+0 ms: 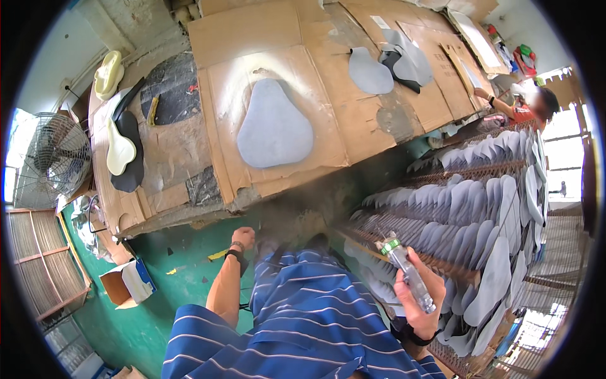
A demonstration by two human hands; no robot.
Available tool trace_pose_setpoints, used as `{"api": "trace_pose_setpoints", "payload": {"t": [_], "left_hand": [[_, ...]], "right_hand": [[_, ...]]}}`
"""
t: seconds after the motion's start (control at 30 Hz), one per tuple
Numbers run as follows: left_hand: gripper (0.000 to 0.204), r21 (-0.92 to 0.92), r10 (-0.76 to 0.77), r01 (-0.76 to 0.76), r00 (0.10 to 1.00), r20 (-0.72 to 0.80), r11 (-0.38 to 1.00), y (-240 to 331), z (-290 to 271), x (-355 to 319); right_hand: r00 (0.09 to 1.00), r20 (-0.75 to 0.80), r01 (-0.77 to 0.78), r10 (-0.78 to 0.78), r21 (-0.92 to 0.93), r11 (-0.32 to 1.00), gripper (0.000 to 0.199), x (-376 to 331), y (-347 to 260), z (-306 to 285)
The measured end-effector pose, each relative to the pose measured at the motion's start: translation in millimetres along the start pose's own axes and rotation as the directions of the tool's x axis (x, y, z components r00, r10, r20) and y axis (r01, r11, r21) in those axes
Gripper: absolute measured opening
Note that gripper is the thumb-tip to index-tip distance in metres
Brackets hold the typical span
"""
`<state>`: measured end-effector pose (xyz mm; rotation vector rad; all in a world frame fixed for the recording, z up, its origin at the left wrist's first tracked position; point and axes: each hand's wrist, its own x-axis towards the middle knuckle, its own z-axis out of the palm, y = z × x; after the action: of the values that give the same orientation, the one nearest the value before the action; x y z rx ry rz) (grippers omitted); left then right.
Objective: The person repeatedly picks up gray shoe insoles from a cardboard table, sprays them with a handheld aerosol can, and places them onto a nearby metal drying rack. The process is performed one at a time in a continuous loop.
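Observation:
A grey, pear-shaped saddle-like pad (pixel 274 126) lies flat on the cardboard-covered table (pixel 208 38), with pale overspray on the cardboard around its upper end. My right hand (pixel 424 300) is closed around a small clear-bodied tool (pixel 410 271) with a bright green band near its top; I cannot tell its exact kind. It is held upright, apart from the table, beside the rack. My left hand (pixel 243 237) is curled closed below the table's front edge, touching neither pad nor table. Whatever its fingers may hold is hidden.
Several grey pieces hang on a wire rack (pixel 480 215) close at my right. More grey pads (pixel 371 71) lie at the table's far right, cream moulded shapes (pixel 120 148) at its left. A fan (pixel 53 155) and an open box (pixel 129 284) stand left. Another person (pixel 530 110) works far right.

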<state>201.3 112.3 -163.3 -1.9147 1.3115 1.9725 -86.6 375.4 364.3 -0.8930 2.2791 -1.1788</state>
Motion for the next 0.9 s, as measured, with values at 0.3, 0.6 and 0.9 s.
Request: {"api": "trace_pose_setpoints", "payload": {"t": [0.3,0.6,0.9], "left_hand": [[0.028,0.144,0.537,-0.521,0.773,-0.337,0.841,109,14,-34],[0.031,0.577,0.748,-0.477,0.437,-0.5,0.663,247,51,1],[0.035,0.542,0.8,-0.591,0.391,-0.455,0.597,289,60,-4]], "right_hand": [[0.982,0.183,0.06,-0.055,-0.021,0.998,0.061,1,-5,18],[0.997,0.025,-0.067,0.071,-0.116,0.991,0.056,-12,-2,-2],[0.976,-0.137,-0.175,0.171,-0.019,0.984,0.056,-37,24,7]]}}
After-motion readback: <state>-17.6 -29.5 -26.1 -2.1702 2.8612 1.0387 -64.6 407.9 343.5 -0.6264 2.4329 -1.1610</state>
